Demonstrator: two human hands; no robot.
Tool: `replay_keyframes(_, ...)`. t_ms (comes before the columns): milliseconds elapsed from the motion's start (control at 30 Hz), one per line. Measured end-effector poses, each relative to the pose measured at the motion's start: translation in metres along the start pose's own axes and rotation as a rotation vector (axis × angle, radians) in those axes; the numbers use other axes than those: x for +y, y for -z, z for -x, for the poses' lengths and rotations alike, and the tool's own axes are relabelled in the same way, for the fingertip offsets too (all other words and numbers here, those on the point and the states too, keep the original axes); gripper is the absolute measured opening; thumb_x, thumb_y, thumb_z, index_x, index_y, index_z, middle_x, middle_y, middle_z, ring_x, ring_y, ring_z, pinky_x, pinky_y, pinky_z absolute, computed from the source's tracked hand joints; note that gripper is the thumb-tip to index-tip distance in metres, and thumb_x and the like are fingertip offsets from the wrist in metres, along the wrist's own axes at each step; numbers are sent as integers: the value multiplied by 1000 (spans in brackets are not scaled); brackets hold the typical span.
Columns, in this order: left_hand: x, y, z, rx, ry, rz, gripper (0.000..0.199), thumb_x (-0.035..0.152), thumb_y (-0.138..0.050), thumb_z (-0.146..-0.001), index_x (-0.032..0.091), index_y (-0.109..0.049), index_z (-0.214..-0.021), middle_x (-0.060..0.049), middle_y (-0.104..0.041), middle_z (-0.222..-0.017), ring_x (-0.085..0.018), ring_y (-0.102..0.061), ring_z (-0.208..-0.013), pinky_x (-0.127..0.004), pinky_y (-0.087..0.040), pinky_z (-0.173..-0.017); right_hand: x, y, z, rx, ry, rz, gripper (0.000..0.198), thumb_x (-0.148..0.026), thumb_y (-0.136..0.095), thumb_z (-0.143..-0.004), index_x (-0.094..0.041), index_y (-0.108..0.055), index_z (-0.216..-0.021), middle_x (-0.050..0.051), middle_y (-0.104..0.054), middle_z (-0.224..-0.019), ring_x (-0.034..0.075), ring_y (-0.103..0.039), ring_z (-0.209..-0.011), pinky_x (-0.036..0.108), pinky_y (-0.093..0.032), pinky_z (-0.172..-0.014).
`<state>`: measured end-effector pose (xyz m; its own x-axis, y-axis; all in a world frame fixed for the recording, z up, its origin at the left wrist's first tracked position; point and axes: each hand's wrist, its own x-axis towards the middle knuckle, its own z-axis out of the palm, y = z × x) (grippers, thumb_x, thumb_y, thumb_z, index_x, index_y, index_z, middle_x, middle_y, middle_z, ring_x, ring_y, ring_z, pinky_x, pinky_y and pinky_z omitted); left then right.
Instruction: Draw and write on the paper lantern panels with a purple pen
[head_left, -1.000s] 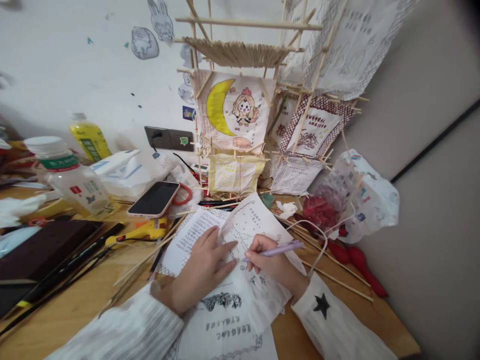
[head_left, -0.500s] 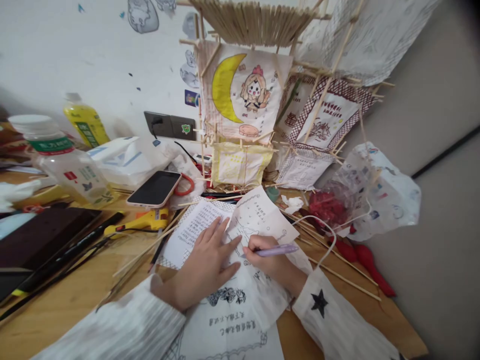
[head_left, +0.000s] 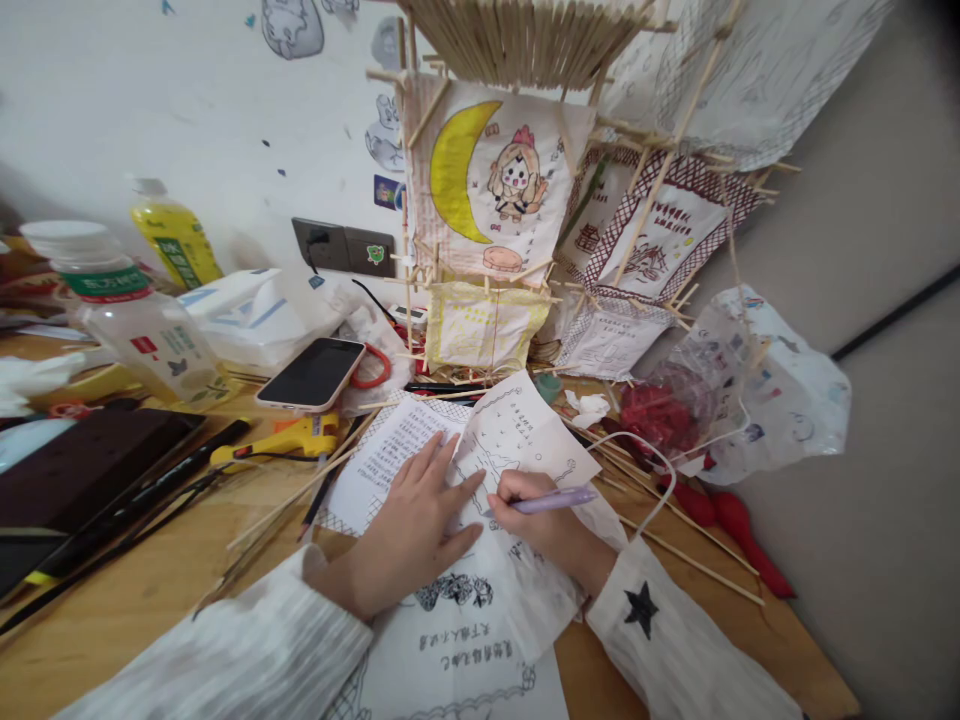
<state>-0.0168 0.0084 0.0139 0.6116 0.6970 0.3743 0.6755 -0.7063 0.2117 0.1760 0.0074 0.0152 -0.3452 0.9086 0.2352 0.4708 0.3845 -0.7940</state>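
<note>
My right hand is closed around a light purple pen, its tip low against a white sheet with a line drawing. Spread flat, my left hand presses on the papers just left of the pen, fingers apart. Beneath that hand lies a page of handwriting with a crosshatched border. Nearer to me is another drawn sheet, bearing dark scribbled shapes and characters. Thin translucent paper overlaps it below my right hand.
A stick frame with drawn panels stands at the back. Left are a phone, a yellow glue gun, a clear bottle and a yellow bottle. Wooden sticks, a plastic bag and red balloons lie right.
The camera view has shifted slightly, so the background sits a little further right. Both hands and the pen stay in nearly the same place on the papers.
</note>
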Motion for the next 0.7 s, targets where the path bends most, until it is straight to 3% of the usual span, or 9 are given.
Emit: replay_keyframes(700,2,2,0,-9,-4,-7,48,31,-58,-80,21,-51,-126,-15,-36,-136,-40,-18,-132,-55,-30,-99,-4,-1,1,21,-34,-33,29,-18,-51,-74,-20,-32,-52,-6,-37,-48,9,-34,-47,22,-25,-45)
